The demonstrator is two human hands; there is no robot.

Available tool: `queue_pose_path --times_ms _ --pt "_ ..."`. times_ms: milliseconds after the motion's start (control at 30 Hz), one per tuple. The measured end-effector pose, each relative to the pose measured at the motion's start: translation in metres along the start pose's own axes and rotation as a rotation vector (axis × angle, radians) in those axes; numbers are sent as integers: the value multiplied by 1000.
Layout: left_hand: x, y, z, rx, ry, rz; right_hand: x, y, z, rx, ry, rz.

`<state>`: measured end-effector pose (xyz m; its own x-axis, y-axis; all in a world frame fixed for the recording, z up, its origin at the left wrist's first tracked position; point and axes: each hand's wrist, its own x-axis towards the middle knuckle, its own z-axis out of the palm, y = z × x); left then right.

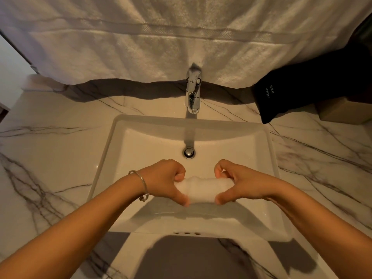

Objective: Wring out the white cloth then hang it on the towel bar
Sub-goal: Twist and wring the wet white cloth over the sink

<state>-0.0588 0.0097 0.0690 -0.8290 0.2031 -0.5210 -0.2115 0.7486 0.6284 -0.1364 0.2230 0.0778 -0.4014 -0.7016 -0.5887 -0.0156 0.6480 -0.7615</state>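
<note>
Over the sink (261, 158), the white cloth (201, 188) (rolled) spans each hand's closed grip.

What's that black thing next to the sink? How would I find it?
Start at the white sink in the marble counter, then look behind its right corner. The black bag slumps there beside a tan box, the only dark thing, with small white lettering.
</note>
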Motion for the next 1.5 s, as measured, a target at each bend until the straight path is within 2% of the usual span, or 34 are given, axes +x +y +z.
queue_pose_path --times_ms 100,167,200,233,333,367,400,467,500,567,600,633,700,767,833,900,967,1067,1100,1167,1233,1300,1367,1433,1500 --pt "7 9 2 377 -33 -26 1 -7 6 -236 83 -62" --pt "12 15 3 549 -21 -51 2 -11 9 -293 125 -91" --pt "14 18 2 608 39 -34 3 -12 8 -251 115 -88" --pt "14 19 1 639 119 -1 4 -14 5 -127 82 -69" --pt "11 20 -7 614 414 234 5 -16 -1 650 -60 106" --pt "10 21 -9 591 498 330 7 -14 0 876 -101 178" --pt "9 23 -11 572 558 401 9 -12 3 1003 -150 226" --pt "9 28 -13 574 609 486 13 -10 12 1041 -328 227" --pt "10 30 -13 585 617 514 14 -9 18 999 -472 198" --pt "13 31 -13 602 638 571 14 -9 28 911 -758 81" --pt "14 30 -14 617 646 602 13 -9 31 915 -829 26" --pt "14 27 -14 636 646 626 11 -9 31 939 -845 2" --pt "13 19 -15 686 618 647 7 -13 29 925 -737 78" --pt "14 13 -15 723 515 583 5 -15 24 726 -467 175" --pt "17 12 -12 710 370 404 8 -14 20 251 -177 174" --pt "23 12 -1 657 225 218 13 -16 19 -271 46 92" --pt "29 13 11 398 128 78 18 -15 20 -666 219 16" --pt "34 12 18 -142 -85 -134 28 -9 20 -940 351 -93" --pt "33 12 18 -232 -164 -185 30 -7 21 -960 356 -102" --pt "33 11 18 -214 -192 -185 31 -5 24 -976 339 -91" --pt "34 9 19 -5 -74 -103 28 -5 18 -859 255 -49" --pt "34 6 19 257 161 41 21 -11 7 -555 130 13" --pt "30 4 16 289 388 210 16 -21 -5 -225 48 63" --pt "27 5 11 294 539 357 15 -24 -12 148 -54 173" --pt "25 11 6 360 645 452 14 -22 -15 568 -276 301"
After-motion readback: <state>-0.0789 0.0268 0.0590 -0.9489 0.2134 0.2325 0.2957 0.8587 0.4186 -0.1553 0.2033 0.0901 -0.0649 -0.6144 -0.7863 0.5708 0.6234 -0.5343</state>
